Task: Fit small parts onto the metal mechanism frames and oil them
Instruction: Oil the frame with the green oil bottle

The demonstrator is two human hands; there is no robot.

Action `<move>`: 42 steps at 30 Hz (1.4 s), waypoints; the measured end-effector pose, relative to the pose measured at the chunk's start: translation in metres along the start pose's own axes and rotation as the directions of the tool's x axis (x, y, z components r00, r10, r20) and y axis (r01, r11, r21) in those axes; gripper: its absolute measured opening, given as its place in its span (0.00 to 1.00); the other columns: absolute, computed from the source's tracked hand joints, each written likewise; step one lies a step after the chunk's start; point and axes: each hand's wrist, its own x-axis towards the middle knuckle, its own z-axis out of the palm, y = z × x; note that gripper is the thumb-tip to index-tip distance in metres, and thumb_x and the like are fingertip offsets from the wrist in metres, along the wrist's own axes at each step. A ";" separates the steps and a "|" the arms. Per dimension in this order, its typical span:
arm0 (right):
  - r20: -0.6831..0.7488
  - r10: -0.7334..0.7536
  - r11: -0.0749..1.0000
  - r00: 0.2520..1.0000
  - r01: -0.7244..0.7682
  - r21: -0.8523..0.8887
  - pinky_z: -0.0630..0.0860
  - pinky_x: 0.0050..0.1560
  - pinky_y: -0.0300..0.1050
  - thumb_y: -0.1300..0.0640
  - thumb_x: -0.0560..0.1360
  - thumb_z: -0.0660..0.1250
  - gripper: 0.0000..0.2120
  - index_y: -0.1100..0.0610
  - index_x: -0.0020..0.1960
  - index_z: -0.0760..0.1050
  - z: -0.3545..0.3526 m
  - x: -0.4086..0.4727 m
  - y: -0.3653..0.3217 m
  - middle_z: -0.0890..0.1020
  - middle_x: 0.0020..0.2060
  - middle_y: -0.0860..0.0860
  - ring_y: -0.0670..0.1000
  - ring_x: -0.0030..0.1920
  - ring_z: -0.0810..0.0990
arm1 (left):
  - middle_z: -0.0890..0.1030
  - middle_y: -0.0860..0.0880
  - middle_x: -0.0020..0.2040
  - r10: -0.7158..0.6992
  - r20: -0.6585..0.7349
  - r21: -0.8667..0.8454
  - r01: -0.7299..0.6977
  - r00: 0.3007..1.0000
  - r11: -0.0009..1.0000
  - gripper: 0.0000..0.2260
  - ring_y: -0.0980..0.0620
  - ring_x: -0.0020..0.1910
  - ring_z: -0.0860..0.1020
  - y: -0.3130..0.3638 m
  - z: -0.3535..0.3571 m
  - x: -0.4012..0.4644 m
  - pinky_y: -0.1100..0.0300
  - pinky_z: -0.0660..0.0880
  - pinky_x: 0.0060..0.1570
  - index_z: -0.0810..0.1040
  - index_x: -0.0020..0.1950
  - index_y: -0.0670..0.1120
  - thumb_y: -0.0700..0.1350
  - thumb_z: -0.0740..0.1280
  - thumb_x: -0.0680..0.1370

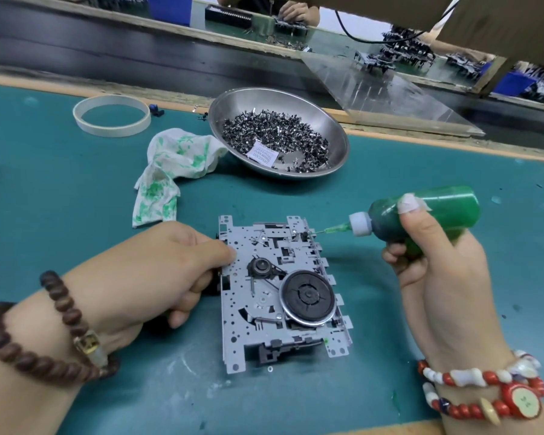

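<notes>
I judge the oiling step is under way on this metal frame (283, 290), which lies flat on the green mat (76, 189) between my hands; whether more small parts still need fitting I cannot tell. My left hand (157, 271) curls around the frame's left edge, thumb on top. My right hand (434, 246) grips the green oil bottle (421, 215), its needle tip touching the frame's far right corner. Farther off, the steel bowl (336, 127) holds plenty of small parts (277, 133).

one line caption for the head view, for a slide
Left hand steadies a metal mechanism frame while the right hand aims a green oil bottle at its far edge.
</notes>
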 end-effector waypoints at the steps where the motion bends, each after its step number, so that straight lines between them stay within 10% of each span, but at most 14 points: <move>1: 0.002 -0.005 1.000 1.000 0.005 -0.016 0.70 0.29 0.32 0.51 0.63 0.68 0.06 0.52 0.37 0.74 0.000 0.000 0.001 0.78 0.30 0.44 0.41 0.29 0.72 | 0.56 0.52 0.18 0.000 0.000 0.000 0.000 1.000 1.000 0.23 0.57 0.14 0.53 0.000 0.000 0.000 0.70 0.57 0.15 0.62 0.21 0.48 0.40 0.62 0.76; 31: -0.020 0.052 0.998 0.998 -0.051 0.037 0.69 0.28 0.31 0.52 0.65 0.67 0.07 0.54 0.41 0.73 -0.001 0.001 -0.001 0.77 0.36 0.50 0.42 0.28 0.70 | 0.57 0.52 0.19 0.005 -0.004 0.050 -0.005 1.000 0.999 0.22 0.57 0.15 0.54 -0.003 -0.001 0.002 0.68 0.58 0.15 0.62 0.23 0.48 0.41 0.62 0.76; 42: 0.278 0.103 0.991 0.955 -0.123 0.054 0.75 0.32 0.35 0.42 0.60 0.73 0.14 0.51 0.39 0.81 0.023 -0.022 0.006 0.83 0.36 0.50 0.45 0.34 0.80 | 0.61 0.51 0.19 0.035 -0.080 0.255 -0.014 0.996 0.967 0.24 0.53 0.16 0.61 -0.010 0.000 0.010 0.62 0.59 0.26 0.60 0.21 0.48 0.48 0.62 0.76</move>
